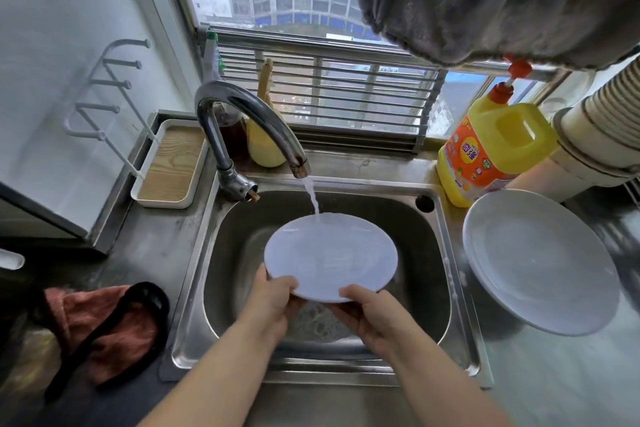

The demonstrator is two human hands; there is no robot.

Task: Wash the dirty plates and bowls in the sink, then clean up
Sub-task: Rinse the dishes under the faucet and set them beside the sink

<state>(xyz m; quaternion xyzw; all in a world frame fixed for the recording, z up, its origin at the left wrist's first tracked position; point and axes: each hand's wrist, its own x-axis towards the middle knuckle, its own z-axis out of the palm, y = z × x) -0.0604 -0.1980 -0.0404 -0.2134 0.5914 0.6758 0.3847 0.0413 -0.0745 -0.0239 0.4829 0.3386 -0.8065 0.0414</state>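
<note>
We are holding a white plate over the sink in the middle of the frame, tilting it so its far edge is meeting the stream of water running from the tap. Our left hand is gripping the near rim at lower left of the plate, thumb on top and fingers curled beneath, and our right hand is pinching the near rim just beside it, so both hands are clamped on the same plate, close together but not touching. Below the plate, suds are sitting in the bottom of the basin, so we judge that scrubbing of this plate is done and that we are rinsing it. At the right of the frame a second plate is resting on the counter beside the sink, looking clean, with the yellow soap bottle standing just behind it. We are seeing no bowls in the sink, though the held plate is hiding part of the basin. By our reading the washing is well along; still ahead are setting this plate down, shutting off the water and wiping up, perhaps with the reddish cloth lying at lower left.
</note>
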